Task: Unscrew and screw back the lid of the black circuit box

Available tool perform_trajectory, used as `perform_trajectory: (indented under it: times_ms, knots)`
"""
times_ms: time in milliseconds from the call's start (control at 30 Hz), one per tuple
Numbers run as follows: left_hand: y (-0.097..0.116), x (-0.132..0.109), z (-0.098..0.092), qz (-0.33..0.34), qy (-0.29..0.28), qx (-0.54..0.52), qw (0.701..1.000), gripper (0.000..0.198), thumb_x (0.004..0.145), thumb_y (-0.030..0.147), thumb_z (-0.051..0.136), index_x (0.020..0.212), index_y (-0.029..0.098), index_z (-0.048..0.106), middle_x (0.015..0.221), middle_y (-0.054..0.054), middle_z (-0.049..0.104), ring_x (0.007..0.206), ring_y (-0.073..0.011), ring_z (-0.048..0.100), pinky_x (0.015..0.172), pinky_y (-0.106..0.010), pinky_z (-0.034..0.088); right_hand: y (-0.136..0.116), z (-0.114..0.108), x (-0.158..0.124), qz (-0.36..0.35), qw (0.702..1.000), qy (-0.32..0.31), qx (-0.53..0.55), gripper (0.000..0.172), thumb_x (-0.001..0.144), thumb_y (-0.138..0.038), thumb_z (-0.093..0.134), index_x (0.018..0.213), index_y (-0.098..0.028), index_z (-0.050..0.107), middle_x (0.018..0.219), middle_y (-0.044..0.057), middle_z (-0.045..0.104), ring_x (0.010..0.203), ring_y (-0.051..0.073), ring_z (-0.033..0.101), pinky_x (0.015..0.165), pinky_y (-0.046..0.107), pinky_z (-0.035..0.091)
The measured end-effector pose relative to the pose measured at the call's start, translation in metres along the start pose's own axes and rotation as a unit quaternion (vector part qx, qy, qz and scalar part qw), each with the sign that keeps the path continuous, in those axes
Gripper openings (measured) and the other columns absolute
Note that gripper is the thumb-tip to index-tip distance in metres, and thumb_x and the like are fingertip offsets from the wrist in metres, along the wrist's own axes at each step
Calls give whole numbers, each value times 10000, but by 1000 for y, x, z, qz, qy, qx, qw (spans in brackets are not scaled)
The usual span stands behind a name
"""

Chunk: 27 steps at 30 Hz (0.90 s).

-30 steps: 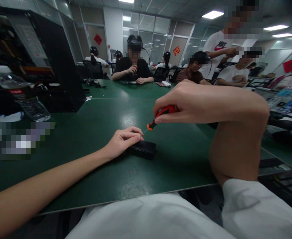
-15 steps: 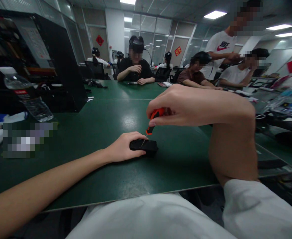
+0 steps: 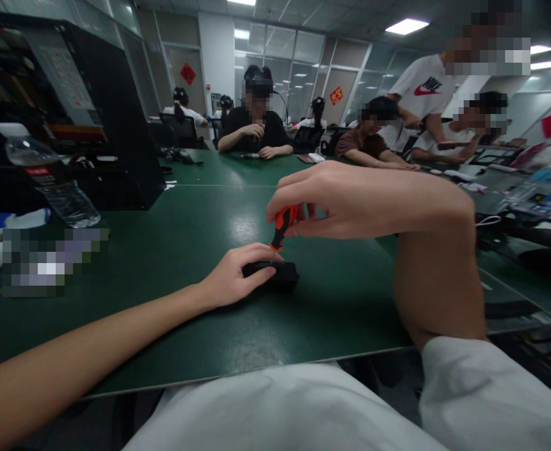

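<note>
A small black box-like device (image 3: pixel 282 275) lies on the green tabletop (image 3: pixel 200 351). My left hand (image 3: pixel 237 272) grips its left end, the thumb along the near upper edge and the fingers on the far side. Above it, my right hand (image 3: pixel 322 203) holds an orange and black screwdriver (image 3: pixel 283 227) by the handle, between thumb and fingers. The screwdriver stands nearly upright with its shaft pointing down at the device's top. Its tip is hidden behind my left thumb, so I cannot tell exactly what it touches.
A clear plastic bottle (image 3: pixel 52 178) stands tilted-looking at the left, beside a large black cabinet (image 3: pixel 110 125). A blurred-out item (image 3: pixel 54 263) lies nearer. Several people sit around the tables; one person in black (image 3: pixel 256 125) is across from me. Cables (image 3: pixel 181 156) lie at the back.
The screwdriver has gone from leaning to almost upright, and my right hand has shifted slightly left. My left thumb has moved up onto the device. A standing person at right has lowered their hands.
</note>
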<state>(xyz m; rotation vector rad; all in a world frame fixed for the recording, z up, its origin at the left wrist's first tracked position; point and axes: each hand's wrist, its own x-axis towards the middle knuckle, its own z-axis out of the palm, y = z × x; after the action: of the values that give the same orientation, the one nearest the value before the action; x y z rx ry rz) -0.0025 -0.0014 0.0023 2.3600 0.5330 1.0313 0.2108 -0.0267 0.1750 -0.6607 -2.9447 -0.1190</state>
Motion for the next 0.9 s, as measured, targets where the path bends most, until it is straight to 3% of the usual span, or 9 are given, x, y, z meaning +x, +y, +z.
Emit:
perform_trajectory:
  times_ms: [100,300,433,500,600,667,733,833,900]
  knots:
    - [2,2,2,19,12,-31,999,168,988,198,574,1014,155,734,1034,-82,740,980,-185,694,918,-295,523,-2,2,3,-16,1000,11,3,243,969,-317,567,1122,-174,690,1046,50,708,861,144,627,741,260,417]
    - [2,3,3,26,17,-42,999,166,987,181,579,936,154,735,964,-69,737,923,-169,695,890,-280,532,-2,4,5,54,997,35,-30,236,998,-366,542,985,-186,694,755,1,670,694,126,593,691,263,412]
    - [2,2,3,22,22,-40,999,172,982,182,589,918,154,746,974,-72,735,926,-167,695,888,-276,531,-5,0,1,-43,999,17,25,152,974,-235,529,1003,-189,671,1294,66,618,1062,177,615,839,285,468]
    - [1,2,3,22,24,-40,999,168,976,184,601,910,157,753,974,-71,738,925,-166,697,880,-272,533,-6,1,1,-41,998,51,9,171,969,-282,555,1061,-196,670,1404,83,545,1160,214,581,901,317,467]
    - [1,2,3,27,23,-40,999,161,969,179,613,904,157,758,977,-74,741,921,-165,700,869,-264,535,-6,5,2,48,992,102,-62,306,972,-434,583,1133,-188,669,1071,73,679,956,222,637,847,336,458]
    - [1,2,3,29,24,-39,999,163,970,174,611,905,155,759,977,-77,741,925,-165,701,870,-263,534,-5,8,4,95,987,94,-87,339,985,-481,560,1031,-176,700,760,30,648,784,194,629,785,312,443]
    - [2,2,3,31,25,-40,998,165,970,176,610,902,155,758,973,-76,740,926,-168,700,870,-266,535,-4,7,4,91,991,62,-77,324,1001,-443,539,926,-179,712,642,6,596,703,161,604,749,284,432]
    - [3,2,3,26,29,-38,999,171,972,200,609,896,163,758,964,-70,739,913,-173,701,862,-278,541,-4,2,2,-6,1000,14,-20,234,997,-324,524,962,-193,715,961,39,690,854,150,629,787,269,446]
    - [3,2,2,21,30,-37,999,175,972,217,611,894,168,760,964,-68,740,908,-176,703,863,-286,544,-6,0,1,-51,999,14,4,212,984,-298,529,1047,-196,703,1260,74,631,1026,172,618,846,281,453]
